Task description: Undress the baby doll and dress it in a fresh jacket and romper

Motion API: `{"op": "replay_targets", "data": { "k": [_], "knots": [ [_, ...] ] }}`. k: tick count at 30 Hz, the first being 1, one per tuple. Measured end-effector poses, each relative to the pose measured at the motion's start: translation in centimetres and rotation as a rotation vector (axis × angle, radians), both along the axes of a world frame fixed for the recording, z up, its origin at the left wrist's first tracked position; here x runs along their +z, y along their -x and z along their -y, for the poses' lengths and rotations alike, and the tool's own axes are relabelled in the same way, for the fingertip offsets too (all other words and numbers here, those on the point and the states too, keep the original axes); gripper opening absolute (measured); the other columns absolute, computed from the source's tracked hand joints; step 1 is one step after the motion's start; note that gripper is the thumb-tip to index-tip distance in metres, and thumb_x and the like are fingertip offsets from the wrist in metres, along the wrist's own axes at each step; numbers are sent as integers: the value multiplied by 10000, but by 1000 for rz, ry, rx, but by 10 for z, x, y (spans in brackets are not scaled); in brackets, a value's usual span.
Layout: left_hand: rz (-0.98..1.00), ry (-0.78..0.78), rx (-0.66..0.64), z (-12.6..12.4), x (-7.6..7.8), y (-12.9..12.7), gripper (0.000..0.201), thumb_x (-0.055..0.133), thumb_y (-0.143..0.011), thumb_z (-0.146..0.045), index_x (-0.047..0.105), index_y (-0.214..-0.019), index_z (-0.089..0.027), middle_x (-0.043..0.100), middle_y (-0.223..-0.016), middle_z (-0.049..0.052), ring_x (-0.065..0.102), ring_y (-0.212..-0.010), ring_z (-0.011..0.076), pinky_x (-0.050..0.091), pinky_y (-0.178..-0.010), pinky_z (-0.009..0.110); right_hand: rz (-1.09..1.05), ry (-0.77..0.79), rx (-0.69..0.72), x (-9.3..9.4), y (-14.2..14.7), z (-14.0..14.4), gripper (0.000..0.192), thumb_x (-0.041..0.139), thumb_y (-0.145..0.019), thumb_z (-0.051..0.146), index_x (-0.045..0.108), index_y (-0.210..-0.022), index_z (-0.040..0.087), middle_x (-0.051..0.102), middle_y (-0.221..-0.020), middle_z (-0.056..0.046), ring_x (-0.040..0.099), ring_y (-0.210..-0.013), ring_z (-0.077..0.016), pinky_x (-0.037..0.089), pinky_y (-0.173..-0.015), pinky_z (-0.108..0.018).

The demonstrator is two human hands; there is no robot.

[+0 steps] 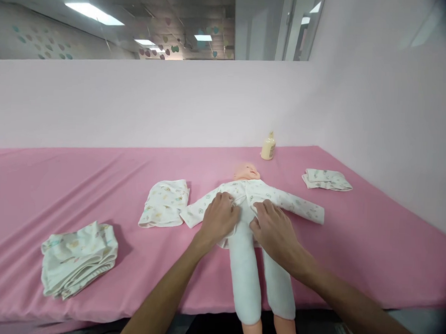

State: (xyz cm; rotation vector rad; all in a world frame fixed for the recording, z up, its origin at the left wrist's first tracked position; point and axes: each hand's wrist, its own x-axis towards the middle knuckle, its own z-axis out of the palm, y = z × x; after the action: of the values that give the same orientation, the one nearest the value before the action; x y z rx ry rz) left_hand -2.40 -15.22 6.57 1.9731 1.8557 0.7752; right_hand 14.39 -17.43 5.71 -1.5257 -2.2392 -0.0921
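Note:
A baby doll [243,282] lies on its back on a pink-covered table [105,191], its head at the far side and its legs over the near edge. It wears a white patterned baby shirt [305,208] with both sleeves spread outward. The front of the shirt is parted over the doll's white cloth body. My left hand [221,214] is closed on the shirt's left front edge. On the other side, my right hand [274,227] has its fingers bent round the right front edge. The fingertips of both hands are partly hidden in the cloth.
A folded patterned cloth [165,203] lies beside the left sleeve. Nearer, at the left, sits a thicker stack of folded cloths [79,259]. A pale yellow pump bottle [268,147] stands beyond the doll's head. Another folded cloth [327,180] lies near the right wall [390,121].

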Motion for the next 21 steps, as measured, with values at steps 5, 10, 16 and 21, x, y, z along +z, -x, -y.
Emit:
{"op": "replay_targets", "data": {
  "k": [5,10,16,21],
  "knots": [
    [-144,6,3,6,-2,1,203,379,-949,-288,485,-802,-198,625,-903,73,569,-783,219,344,-646,311,-46,61,-59,4,-8,-5,268,401,-891,68,624,-1013,152,653,-924,-97,608,-803,-225,414,-671,-323],
    [-141,-125,18,4,-3,0,211,378,-948,-194,450,-750,-202,617,-859,57,550,-761,202,332,-637,311,-182,39,-69,14,-26,-9,206,405,-904,128,585,-832,198,628,-811,-44,549,-678,-175,340,-587,-292],
    [24,-322,-39,3,-7,-5,173,421,-962,-195,559,-858,-196,622,-873,26,550,-818,179,381,-714,303,-315,139,-42,29,-39,-11,292,432,-902,256,382,-617,219,461,-605,14,379,-539,-132,258,-495,-273],
    [81,-386,-107,4,-11,-17,163,475,-959,-196,608,-865,-190,639,-873,22,560,-815,163,397,-737,292,-567,288,42,27,-35,-8,312,460,-926,375,442,-662,210,405,-608,38,363,-551,-118,281,-492,-252]
  ]
}}
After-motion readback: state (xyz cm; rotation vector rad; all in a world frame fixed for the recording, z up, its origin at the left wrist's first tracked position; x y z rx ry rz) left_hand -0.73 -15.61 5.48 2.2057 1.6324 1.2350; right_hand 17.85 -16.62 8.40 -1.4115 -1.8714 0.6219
